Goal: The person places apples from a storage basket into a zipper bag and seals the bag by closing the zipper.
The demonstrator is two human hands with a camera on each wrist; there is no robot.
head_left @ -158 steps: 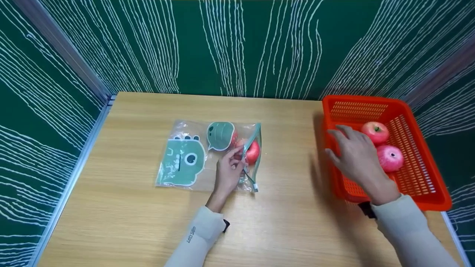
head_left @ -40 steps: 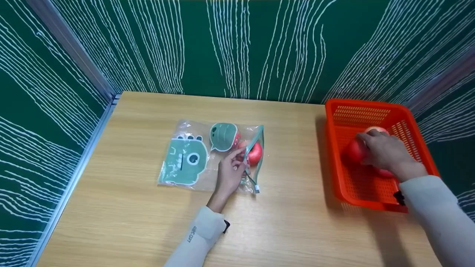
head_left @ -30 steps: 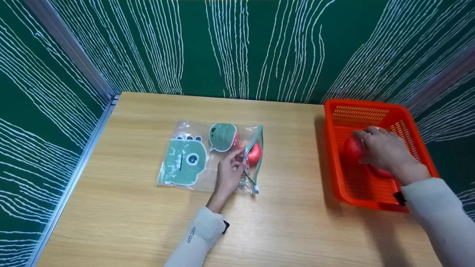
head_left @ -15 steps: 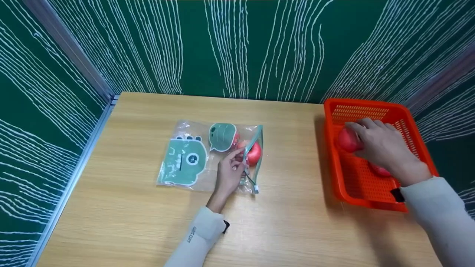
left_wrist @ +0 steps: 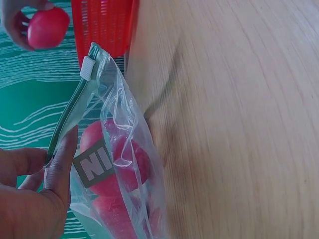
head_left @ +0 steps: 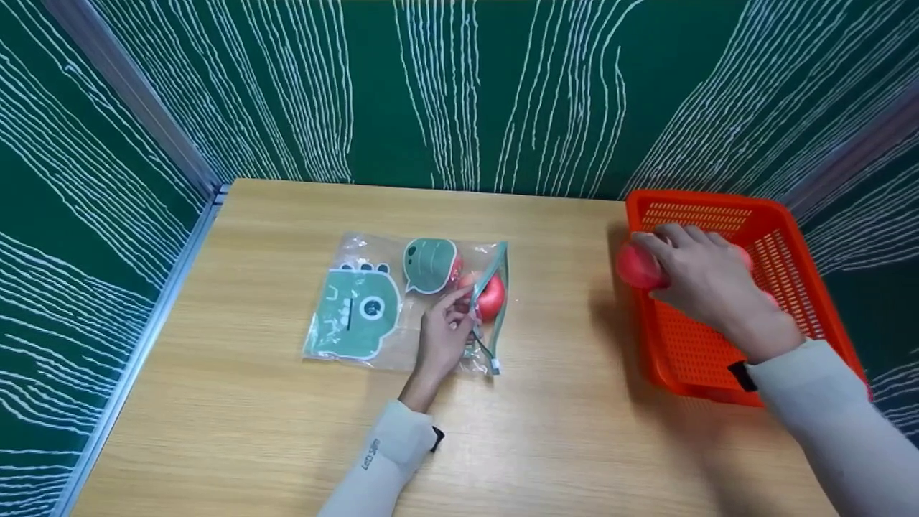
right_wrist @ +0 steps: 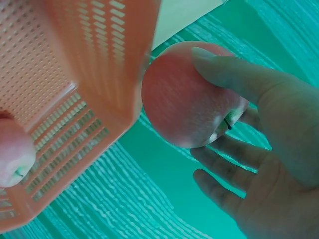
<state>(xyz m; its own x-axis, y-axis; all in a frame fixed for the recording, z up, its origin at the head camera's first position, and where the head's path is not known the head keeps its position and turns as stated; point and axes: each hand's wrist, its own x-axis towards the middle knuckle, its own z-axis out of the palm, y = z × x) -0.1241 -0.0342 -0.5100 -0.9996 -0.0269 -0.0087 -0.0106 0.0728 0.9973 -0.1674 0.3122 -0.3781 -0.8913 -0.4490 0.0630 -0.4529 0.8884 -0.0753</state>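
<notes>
My left hand (head_left: 441, 337) pinches the green zip edge of a clear zip bag (head_left: 359, 316), printed with a green cartoon monster and lying on the table. Red apples (head_left: 492, 296) show through the plastic near the bag's mouth. In the left wrist view the mouth is parted, with a white zip slider (left_wrist: 87, 68) at one end. My right hand (head_left: 707, 283) grips another red apple (head_left: 639, 266) over the left rim of the orange basket (head_left: 650, 352). Thumb and fingers hold this apple (right_wrist: 187, 94) in the right wrist view, its stem facing the palm.
Inside the basket, partly behind my right hand, lie more apples; one apple (right_wrist: 14, 152) shows in the right wrist view. Bare wooden tabletop (head_left: 560, 323) stretches between bag and basket. Green walls with white lines (head_left: 488, 93) enclose the back and sides.
My right hand, open over the basket at first, has taken hold of an apple, lifted it and moved left to the basket's rim. The left hand and the bag stay in place.
</notes>
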